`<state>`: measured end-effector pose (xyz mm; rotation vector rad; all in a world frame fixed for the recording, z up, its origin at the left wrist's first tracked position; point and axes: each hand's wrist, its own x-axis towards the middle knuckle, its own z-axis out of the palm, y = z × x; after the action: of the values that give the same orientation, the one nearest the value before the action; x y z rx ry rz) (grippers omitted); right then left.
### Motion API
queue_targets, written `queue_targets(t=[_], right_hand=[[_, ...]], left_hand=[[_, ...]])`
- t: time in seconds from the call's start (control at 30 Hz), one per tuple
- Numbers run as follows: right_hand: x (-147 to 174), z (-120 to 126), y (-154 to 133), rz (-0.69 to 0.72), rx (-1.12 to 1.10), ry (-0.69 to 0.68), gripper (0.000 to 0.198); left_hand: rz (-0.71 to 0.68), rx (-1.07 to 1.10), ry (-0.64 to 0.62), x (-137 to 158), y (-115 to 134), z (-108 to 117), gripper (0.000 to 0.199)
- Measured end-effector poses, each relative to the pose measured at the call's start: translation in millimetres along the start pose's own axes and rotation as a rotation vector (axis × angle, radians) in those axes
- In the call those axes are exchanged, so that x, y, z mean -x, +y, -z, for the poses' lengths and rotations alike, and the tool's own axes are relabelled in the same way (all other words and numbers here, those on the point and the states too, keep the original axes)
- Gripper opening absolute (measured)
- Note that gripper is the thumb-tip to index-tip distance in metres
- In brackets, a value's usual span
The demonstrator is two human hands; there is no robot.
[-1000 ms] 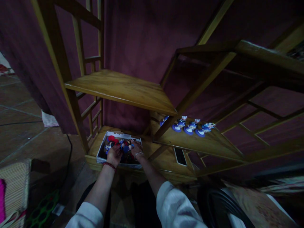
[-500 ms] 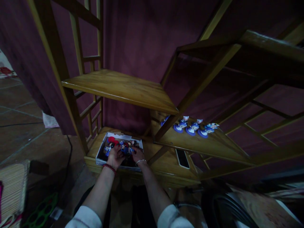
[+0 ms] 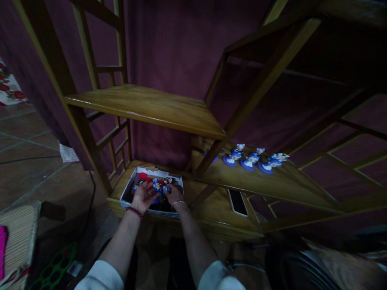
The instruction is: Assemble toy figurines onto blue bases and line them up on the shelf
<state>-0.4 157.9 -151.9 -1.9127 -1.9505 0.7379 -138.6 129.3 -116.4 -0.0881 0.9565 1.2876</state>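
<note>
A shallow white cardboard box (image 3: 127, 200) sits on the low wooden shelf, holding several small figurines with blue, red and black parts. Both hands are over it. My left hand (image 3: 144, 197), with a red bead bracelet at the wrist, is turned partly palm up, its thumb and fingers around a blue figurine (image 3: 157, 186). Beside it, the fingers of my right hand (image 3: 174, 195) are curled on a smaller blue figurine (image 3: 167, 188); a silvery bracelet circles that wrist. A red piece (image 3: 143, 176) lies at the box's back left. Dim light blurs the finer details.
Several blue-and-white figurines on purple bases (image 3: 249, 162) stand in a row on the shelf to the right. A phone (image 3: 238, 202) lies below them. Overhead juts a wooden shelf board (image 3: 145, 105), with a slanting post (image 3: 242, 117) at its right.
The view has shifted slightly. My left hand has turned more palm up and moved a little left; the blue figurine between the hands shows more clearly. My right fingers have curled in.
</note>
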Motion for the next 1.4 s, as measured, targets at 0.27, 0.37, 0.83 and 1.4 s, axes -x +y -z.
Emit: queue_targets(t=[0.27,0.37,0.83,1.4], right_hand=[[-6.7,0.1,-1.4,0.006,0.137,0.051,0.014],[-8.2,-0.4,0.0,-0.002,0.141,0.038,0.012],[-5.3,3.2,-2.1,-0.027,0.084,0.077,0.017],[-7.8,2.5,3.7,-0.048,-0.046,0.103,0.022]], left_hand=[[-0.009,0.019,-0.002,-9.3,-3.7,-2.5,0.006],[0.014,0.011,0.004,-12.8,-7.0,-4.4,0.008],[-0.015,-0.004,0.02,-17.5,-13.3,-7.9,0.011],[-0.029,0.019,-0.033,-18.8,-15.3,-10.1,0.014]])
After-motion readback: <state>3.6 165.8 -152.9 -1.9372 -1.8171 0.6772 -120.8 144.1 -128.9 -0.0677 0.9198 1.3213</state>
